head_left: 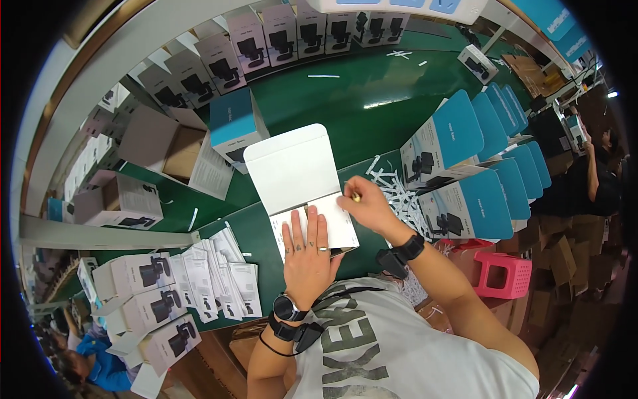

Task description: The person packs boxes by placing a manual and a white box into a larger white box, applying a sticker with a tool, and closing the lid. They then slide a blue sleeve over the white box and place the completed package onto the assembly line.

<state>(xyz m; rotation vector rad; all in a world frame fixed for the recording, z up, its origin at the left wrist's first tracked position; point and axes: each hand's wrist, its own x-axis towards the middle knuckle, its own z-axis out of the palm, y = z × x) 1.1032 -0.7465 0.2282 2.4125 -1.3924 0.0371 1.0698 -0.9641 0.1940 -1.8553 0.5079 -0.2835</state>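
Note:
A white cardboard box lies on the green table in front of me, its large lid flap raised toward the far side. My left hand rests flat on the white inner flaps, fingers stretched out and slightly apart. At the box's right edge is my right hand, its fingers curled closed in a pinch. A small yellowish bit shows at those fingers; its kind is too small to make out. A dark gap shows at the box's near right corner.
Folded leaflets lie left of the box; cut paper strips lie right. A blue-topped box and an open box stand far left. Blue-flapped boxes line the right, near a pink stool. Other people are at both sides.

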